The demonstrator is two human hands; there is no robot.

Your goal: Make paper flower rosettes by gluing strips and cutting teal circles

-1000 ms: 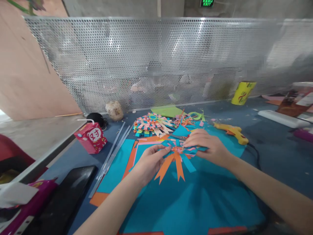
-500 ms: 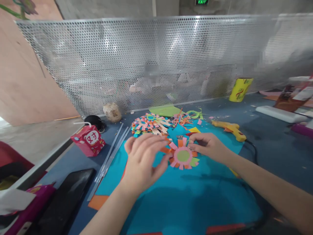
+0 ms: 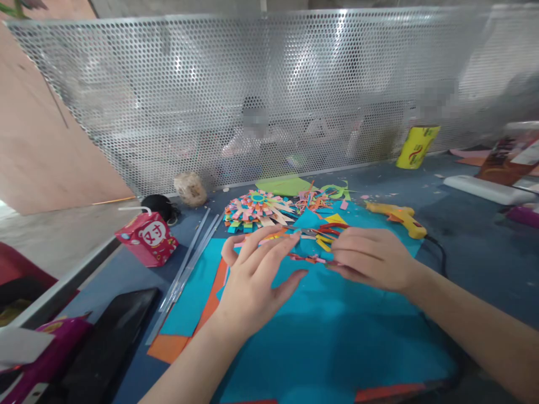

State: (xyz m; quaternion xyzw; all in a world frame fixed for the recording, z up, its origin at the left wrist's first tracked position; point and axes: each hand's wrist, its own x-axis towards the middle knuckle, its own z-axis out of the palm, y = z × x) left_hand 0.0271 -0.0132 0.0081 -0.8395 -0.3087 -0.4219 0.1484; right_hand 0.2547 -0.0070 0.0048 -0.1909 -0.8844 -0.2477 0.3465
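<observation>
A paper flower (image 3: 309, 258) of pink and orange strips is tilted nearly edge-on, so its face is hidden. My right hand (image 3: 373, 258) pinches its right rim between thumb and fingers. My left hand (image 3: 256, 280) is open to the left of the flower, thumb apart from the fingers and nothing held in it. Just beyond the hands lie scissors with red handles (image 3: 334, 226) and yellow paper pieces (image 3: 323, 242). Blue paper sheets (image 3: 337, 336) spread beneath both hands. Farther back sits a pile of finished-looking fringed paper flowers (image 3: 256, 209).
A yellow glue gun (image 3: 398, 217) with a black cord lies at right. Clear sticks (image 3: 191, 264), a red drink carton (image 3: 147, 238) with a straw and a black phone (image 3: 112, 336) are at left. A perforated metal screen (image 3: 210, 101) stands behind, near a yellow can (image 3: 418, 147).
The flower has turned from facing me to nearly edge-on in my right hand. My left fingers have moved clear of its rim. The scissors and yellow pieces show more now.
</observation>
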